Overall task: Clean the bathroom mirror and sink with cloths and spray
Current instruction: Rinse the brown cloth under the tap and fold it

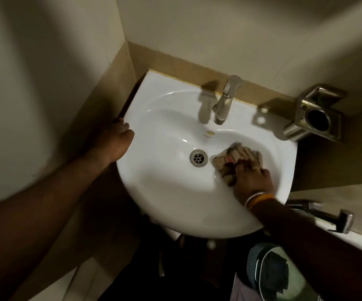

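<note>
Your right hand [251, 179] is inside the white sink [160, 192], R of the drain [198, 157], w/ fingers curled round a bunched checked cloth [230, 159] and pressing it onto the basin wall; cloth is tan w/ dark and red lines, blurred, so weave and exact edges can't be made out. Two bands, one white and one orange [260, 198], sit at that wrist. Your left hand [116, 140] is at the sink's L rim, thumb side over the edge, fingers wrapped down the outer side against the dark gap by the wall; fingertips hidden, but it grips the rim. Chrome faucet [225, 101] stands at the back-centre, spout aimed down over the overflow hole [209, 133]. Metal wall holder w/ round cup ring [315, 118] is mounted just beyond the back-R corner of the sink. A chrome hand sprayer [332, 216] lies on the ledge to the R, near your right forearm.
</note>
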